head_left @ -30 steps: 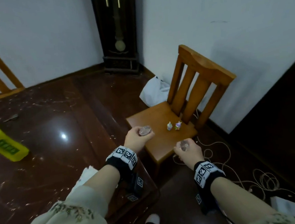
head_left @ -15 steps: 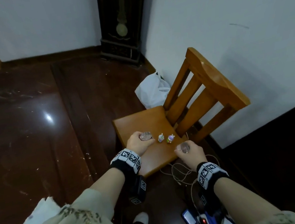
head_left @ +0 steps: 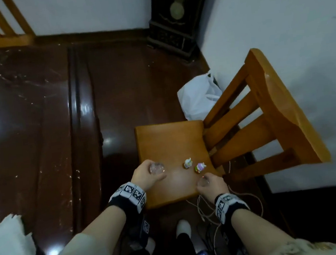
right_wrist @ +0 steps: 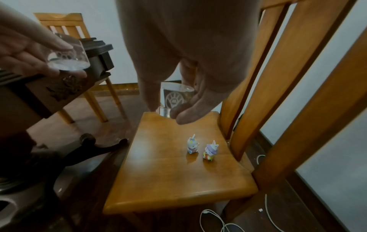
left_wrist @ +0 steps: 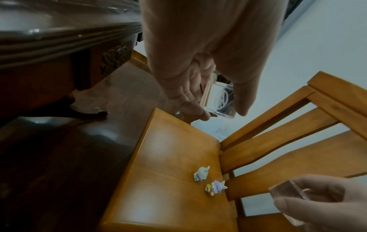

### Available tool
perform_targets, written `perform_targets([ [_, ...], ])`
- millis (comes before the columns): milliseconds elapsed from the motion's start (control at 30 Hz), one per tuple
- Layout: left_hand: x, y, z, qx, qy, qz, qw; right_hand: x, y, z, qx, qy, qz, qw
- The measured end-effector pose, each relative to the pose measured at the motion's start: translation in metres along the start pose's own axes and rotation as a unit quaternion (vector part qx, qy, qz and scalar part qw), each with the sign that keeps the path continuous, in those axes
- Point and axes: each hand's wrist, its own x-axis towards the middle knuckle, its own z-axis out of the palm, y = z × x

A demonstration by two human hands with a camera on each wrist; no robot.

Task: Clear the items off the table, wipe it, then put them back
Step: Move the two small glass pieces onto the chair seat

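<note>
I've got a clear glass block in each hand over the wooden chair seat (head_left: 170,139). My left hand (head_left: 145,177) is curled around one glass block (head_left: 156,168), my right hand (head_left: 211,186) pinching the other glass block (head_left: 203,183). Two tiny rabbit figurines (head_left: 188,163) (head_left: 200,167) stand side by side on the seat between my hands, near the backrest. The dark table (head_left: 16,123) is off to the left, a white plastic bag (head_left: 198,98) behind the chair, and cables (head_left: 201,209) tangled on the floor.

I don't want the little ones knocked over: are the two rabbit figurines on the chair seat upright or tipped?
Upright. Both rabbit figurines stand on their bases on the chair seat, ears up, side by side.
</note>
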Motion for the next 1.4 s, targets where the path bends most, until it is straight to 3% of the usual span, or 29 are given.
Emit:
perform_targets([
  [267,0.052,-0.019,0.079,0.06,0.023,-0.025,0.998,0.088,0.041,0.034,-0.033,-0.04,-0.058,0.997],
  [467,0.096,-0.047,0.132,0.113,0.014,-0.072,0.991,0.136,0.068,0.063,-0.045,-0.019,-0.094,0.994],
  [667,0.139,-0.066,0.171,0.169,0.026,-0.061,0.983,0.182,0.078,0.095,-0.093,-0.031,-0.139,0.985],
  [833,0.165,-0.077,0.185,0.183,0.032,-0.026,0.982,0.196,0.084,0.115,-0.166,-0.037,-0.156,0.973],
  [1400,0.208,-0.075,0.198,0.244,0.017,-0.012,0.97,0.22,0.089,0.137,-0.173,-0.064,-0.16,0.97],
])
